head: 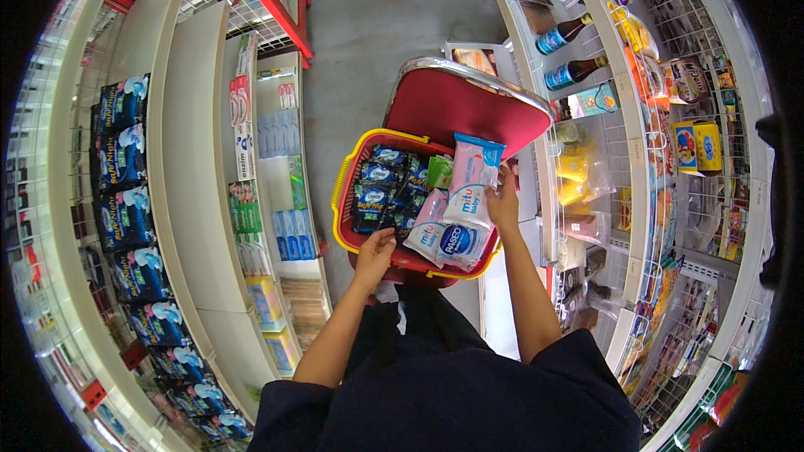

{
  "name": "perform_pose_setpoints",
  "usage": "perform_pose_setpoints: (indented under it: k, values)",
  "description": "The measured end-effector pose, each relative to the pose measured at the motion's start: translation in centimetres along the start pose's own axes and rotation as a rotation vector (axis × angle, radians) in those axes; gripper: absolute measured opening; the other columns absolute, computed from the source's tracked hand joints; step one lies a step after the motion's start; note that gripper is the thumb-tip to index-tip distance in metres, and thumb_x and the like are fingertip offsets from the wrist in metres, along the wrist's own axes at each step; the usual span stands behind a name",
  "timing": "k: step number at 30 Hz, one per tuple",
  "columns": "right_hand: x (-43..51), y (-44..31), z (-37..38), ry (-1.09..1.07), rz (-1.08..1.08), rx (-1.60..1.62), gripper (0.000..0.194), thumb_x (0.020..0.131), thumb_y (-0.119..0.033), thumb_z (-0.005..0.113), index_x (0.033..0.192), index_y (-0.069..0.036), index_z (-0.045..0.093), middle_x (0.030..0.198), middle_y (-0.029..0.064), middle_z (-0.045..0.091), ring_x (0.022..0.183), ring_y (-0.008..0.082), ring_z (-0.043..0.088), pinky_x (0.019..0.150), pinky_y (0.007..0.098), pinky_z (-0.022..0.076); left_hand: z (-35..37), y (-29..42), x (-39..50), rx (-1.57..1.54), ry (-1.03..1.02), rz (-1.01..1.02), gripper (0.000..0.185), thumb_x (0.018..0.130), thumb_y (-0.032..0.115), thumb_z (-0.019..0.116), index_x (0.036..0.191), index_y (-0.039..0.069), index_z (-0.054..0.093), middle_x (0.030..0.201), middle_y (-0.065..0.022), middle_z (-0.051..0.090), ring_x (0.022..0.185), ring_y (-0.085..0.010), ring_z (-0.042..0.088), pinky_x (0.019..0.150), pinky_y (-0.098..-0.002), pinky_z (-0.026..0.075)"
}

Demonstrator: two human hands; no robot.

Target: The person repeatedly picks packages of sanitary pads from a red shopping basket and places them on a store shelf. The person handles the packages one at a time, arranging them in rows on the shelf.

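Observation:
A red plastic basket (pixel 342 216) with a yellow rim and handle rests on a red padded chair (pixel 461 100) with a chrome-edged back. My right hand (pixel 504 202) grips a pink and white pack of baby wipes (pixel 468 183) by its right edge, above the basket's right side. A second wipes pack (pixel 428 229) and a Paseo tissue pack (pixel 461 245) lie beneath it. Dark blue sanitary pad packs (pixel 377 191) fill the left side, with a small green pack (pixel 440 171) beside them. My left hand (pixel 375 255) is at the basket's near rim, its fingertips by the dark packs, nothing visible in it.
To the left, a shelf (pixel 188 157) carries a row of dark pad packs (pixel 125 216); toothpaste boxes (pixel 245 150) stand on shelving beside it. On the right, wire-fronted shelves hold bottles (pixel 568 37) and bagged goods (pixel 581 169). A grey floor aisle (pixel 352 25) runs ahead.

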State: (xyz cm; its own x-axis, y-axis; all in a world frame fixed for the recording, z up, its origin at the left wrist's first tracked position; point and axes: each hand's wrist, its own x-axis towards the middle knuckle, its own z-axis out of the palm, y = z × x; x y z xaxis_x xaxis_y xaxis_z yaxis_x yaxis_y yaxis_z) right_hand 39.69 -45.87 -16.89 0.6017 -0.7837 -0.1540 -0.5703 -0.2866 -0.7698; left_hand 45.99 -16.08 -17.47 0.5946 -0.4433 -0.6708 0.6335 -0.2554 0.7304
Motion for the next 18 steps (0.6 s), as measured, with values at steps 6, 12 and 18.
perform_pose_setpoints:
  k: [6,12,18]
  values:
    - [-4.2,-5.1,1.1,-0.042,-0.357,-0.016,0.035,0.085,-0.005,0.057,0.12,-0.001,0.053,0.113,0.0212,0.059,0.101,0.0354,0.058,0.09,0.0403,0.0453,-0.6,-0.9,0.4,0.001,0.057,0.062,0.028,0.093,0.01,0.057,0.119,0.002,0.059,0.1,-0.0039,0.062,0.092,-0.0111,0.057,0.082,-0.0233,0.045]
    - [-7.5,-4.7,10.8,-0.599,-0.511,-0.476,0.033,0.077,-0.002,0.061,0.109,0.002,0.061,0.112,0.0166,0.059,0.109,0.0344,0.054,0.092,0.0429,0.0455,-0.8,-1.1,-0.1,0.034,0.091,0.037,0.029,0.093,0.013,0.058,0.119,0.001,0.059,0.102,-0.0037,0.063,0.093,-0.0114,0.058,0.086,-0.0246,0.044]
    - [-6.5,-3.6,13.1,-0.648,-0.5,-0.686,0.018,0.078,-0.007,0.06,0.095,-0.008,0.063,0.101,0.0123,0.062,0.103,0.0311,0.055,0.084,0.0471,0.0445,-2.5,-2.0,-1.0,0.033,0.126,0.079,0.032,0.092,0.011,0.059,0.123,0.002,0.056,0.108,-0.0053,0.061,0.097,-0.012,0.057,0.088,-0.026,0.044]
